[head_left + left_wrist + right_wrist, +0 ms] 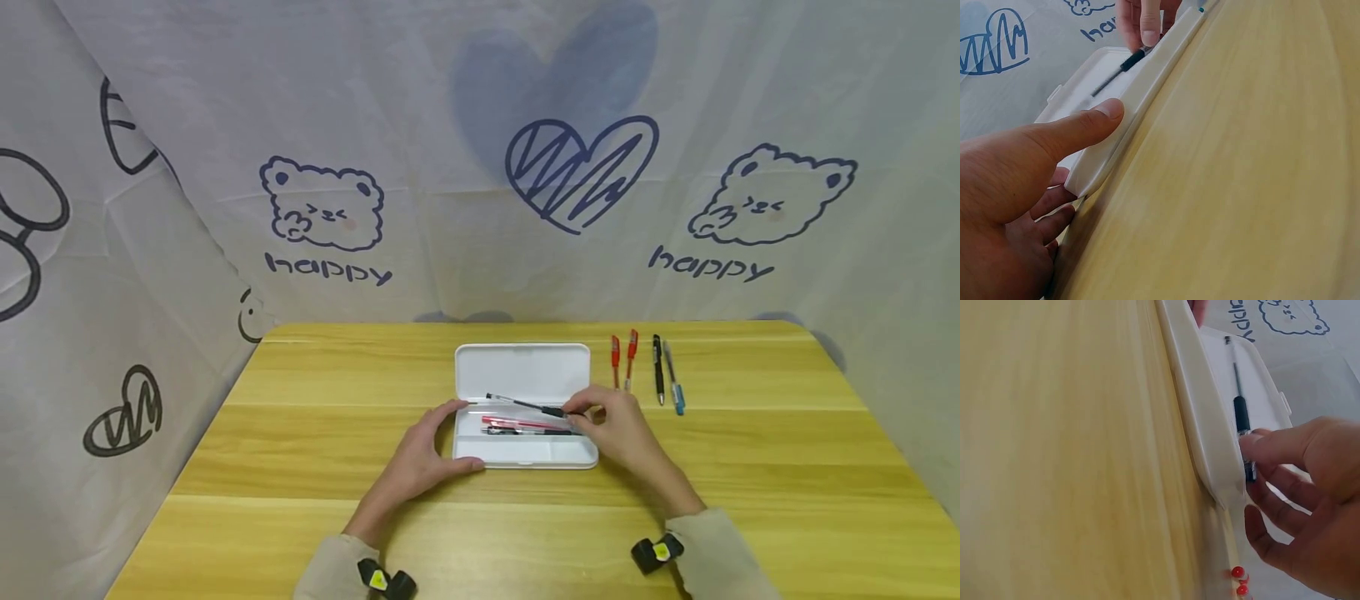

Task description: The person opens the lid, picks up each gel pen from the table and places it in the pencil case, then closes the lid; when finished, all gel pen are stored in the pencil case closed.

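Note:
A white pencil case (517, 452) lies on the table with its lid (521, 372) raised at the back. My left hand (422, 454) holds the case's left end, thumb at the front edge and fingers toward the back corner; the left wrist view shows the thumb (1094, 122) against the wall. Over the case, my right hand (621, 427) pinches a black pen (517, 402) near its right end; the pen slants, its other end pointing left. Below that pen, a red pen (510, 421) and a black pen (506, 431) lie inside the case.
Right of the case lie two red-capped pens, one red pen (616, 352) beside another red pen (632, 343), then a black pen (658, 367) and a clear pen with a blue cap (678, 396). A printed white cloth (450, 233) hangs behind the wooden table (300, 417).

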Motion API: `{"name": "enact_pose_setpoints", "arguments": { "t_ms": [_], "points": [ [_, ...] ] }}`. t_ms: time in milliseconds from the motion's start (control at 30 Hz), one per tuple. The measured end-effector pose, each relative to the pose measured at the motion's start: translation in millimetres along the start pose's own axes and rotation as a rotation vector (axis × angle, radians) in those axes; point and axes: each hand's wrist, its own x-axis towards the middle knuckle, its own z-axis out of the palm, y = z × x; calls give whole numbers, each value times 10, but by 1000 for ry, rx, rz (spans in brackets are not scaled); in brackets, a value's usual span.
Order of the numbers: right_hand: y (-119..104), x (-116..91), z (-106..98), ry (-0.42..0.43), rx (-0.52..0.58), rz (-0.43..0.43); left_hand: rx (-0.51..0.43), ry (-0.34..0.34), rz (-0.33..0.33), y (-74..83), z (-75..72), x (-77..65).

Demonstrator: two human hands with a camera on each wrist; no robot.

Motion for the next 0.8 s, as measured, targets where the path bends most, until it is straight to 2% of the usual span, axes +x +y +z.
{"name": "enact_pose_setpoints", "arguments": {
  "t_ms": [333,800],
  "points": [
    [-52,-10,51,-27,-152,5,8,6,2,-11,9,4],
    [-29,-1,111,8,-177,-4,8,8,7,-24,17,12]
  ]
}}
